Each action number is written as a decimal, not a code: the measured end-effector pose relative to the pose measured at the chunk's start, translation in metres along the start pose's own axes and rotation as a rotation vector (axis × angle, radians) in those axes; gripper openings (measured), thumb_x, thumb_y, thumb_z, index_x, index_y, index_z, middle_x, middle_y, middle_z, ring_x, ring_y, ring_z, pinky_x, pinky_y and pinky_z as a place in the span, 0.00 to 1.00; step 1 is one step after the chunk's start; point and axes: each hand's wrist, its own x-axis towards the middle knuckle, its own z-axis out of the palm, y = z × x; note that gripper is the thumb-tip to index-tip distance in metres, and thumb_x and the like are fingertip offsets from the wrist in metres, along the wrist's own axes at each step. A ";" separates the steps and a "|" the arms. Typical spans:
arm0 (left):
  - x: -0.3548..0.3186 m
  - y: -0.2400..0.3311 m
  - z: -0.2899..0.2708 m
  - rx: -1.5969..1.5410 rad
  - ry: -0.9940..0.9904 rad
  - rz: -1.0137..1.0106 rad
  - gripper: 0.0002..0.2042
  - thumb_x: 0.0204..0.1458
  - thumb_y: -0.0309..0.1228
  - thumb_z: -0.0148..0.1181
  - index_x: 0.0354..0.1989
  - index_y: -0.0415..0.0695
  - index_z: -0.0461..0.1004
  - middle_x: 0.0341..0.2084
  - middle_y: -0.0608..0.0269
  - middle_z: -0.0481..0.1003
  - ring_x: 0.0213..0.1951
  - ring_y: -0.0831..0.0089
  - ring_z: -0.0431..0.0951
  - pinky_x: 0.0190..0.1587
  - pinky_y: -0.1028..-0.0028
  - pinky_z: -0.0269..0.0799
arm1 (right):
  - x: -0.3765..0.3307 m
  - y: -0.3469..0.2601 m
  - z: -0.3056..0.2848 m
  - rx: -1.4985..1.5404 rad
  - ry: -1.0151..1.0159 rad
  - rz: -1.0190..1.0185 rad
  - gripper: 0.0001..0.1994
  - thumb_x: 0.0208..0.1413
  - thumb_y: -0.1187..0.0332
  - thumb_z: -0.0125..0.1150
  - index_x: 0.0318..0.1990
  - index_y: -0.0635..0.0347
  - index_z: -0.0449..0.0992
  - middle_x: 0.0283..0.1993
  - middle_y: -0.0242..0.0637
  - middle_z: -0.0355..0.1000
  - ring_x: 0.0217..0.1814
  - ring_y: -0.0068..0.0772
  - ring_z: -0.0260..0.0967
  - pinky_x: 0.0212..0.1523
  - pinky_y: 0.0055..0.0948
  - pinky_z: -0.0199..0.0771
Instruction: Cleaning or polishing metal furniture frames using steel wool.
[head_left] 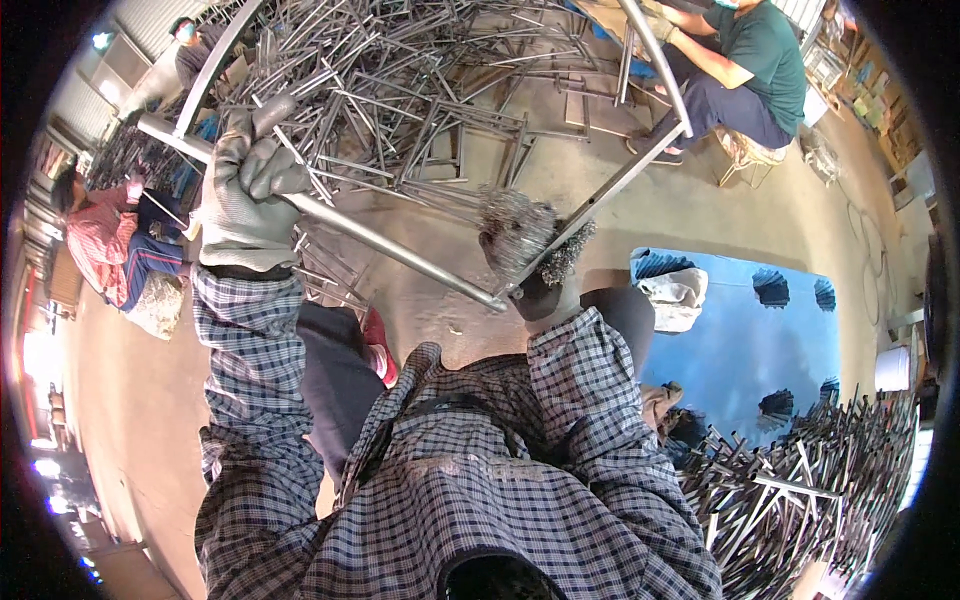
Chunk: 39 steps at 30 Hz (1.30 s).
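A large frame of grey metal tube (390, 248) slants in front of me, with one corner low near my right hand. My left hand (250, 190), in a grey work glove, is closed round the tube near the frame's left end. In a dark glove, my right hand (515, 245) is smeared by motion at the low corner. It presses a wad of steel wool (570, 252) round the right-hand tube. Its fingers are partly hidden by the wool and the blur.
A big heap of metal frames (390, 90) lies ahead. To the right stands a blue panel with holes (740, 330), a white cloth (675, 298) on its edge. Short metal tubes (800, 490) are piled at the lower right. Seated people (755, 60) work at right and left (105, 240).
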 end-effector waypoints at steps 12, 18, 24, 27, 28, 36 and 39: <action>0.001 -0.011 0.023 0.086 -0.068 0.126 0.06 0.54 0.29 0.50 0.26 0.47 0.62 0.16 0.74 0.59 0.13 0.87 0.54 0.19 0.83 0.55 | -0.008 0.001 0.000 -0.263 0.108 -0.042 0.27 0.61 0.48 0.47 0.58 0.59 0.62 0.54 0.39 0.65 0.55 0.36 0.64 0.55 0.34 0.68; -0.001 -0.043 0.069 0.355 -0.017 0.168 0.20 0.57 0.42 0.47 0.46 0.35 0.69 0.12 0.75 0.61 0.13 0.84 0.54 0.21 0.82 0.55 | -0.016 0.011 -0.013 -0.336 0.523 -0.016 0.24 0.60 0.53 0.51 0.56 0.60 0.63 0.53 0.43 0.67 0.54 0.41 0.67 0.52 0.39 0.72; -0.053 -0.180 0.058 0.466 0.264 0.015 0.39 0.52 0.65 0.41 0.48 0.33 0.69 0.11 0.71 0.62 0.16 0.76 0.63 0.22 0.73 0.65 | -0.011 0.027 -0.022 -0.038 0.508 0.146 0.24 0.61 0.53 0.49 0.55 0.65 0.65 0.49 0.44 0.71 0.49 0.44 0.71 0.50 0.40 0.73; -0.077 -0.208 0.011 0.517 0.147 0.047 0.38 0.54 0.63 0.41 0.45 0.31 0.70 0.10 0.72 0.60 0.15 0.77 0.61 0.20 0.74 0.61 | -0.008 0.038 -0.009 -0.301 0.778 0.309 0.23 0.60 0.49 0.48 0.48 0.61 0.71 0.41 0.41 0.74 0.39 0.38 0.74 0.37 0.37 0.77; -0.080 -0.213 0.004 0.525 0.123 0.035 0.38 0.54 0.62 0.41 0.44 0.30 0.71 0.09 0.72 0.58 0.14 0.78 0.60 0.19 0.75 0.60 | -0.004 0.036 -0.011 -0.290 0.786 0.301 0.23 0.60 0.49 0.48 0.48 0.61 0.71 0.41 0.41 0.74 0.39 0.38 0.74 0.37 0.37 0.77; -0.135 -0.130 0.026 0.656 0.199 -0.067 0.47 0.48 0.72 0.31 0.33 0.29 0.73 0.03 0.73 0.55 0.07 0.81 0.54 0.11 0.79 0.52 | 0.027 -0.001 -0.015 -0.020 0.481 -0.150 0.23 0.62 0.52 0.45 0.53 0.63 0.65 0.52 0.42 0.68 0.54 0.37 0.67 0.56 0.34 0.70; -0.114 -0.131 0.032 0.649 0.353 0.108 0.46 0.47 0.72 0.33 0.30 0.30 0.72 0.03 0.75 0.51 0.06 0.82 0.51 0.09 0.80 0.49 | 0.016 -0.004 0.012 -0.116 0.594 -0.023 0.32 0.56 0.45 0.48 0.58 0.63 0.62 0.56 0.40 0.67 0.57 0.37 0.65 0.60 0.35 0.66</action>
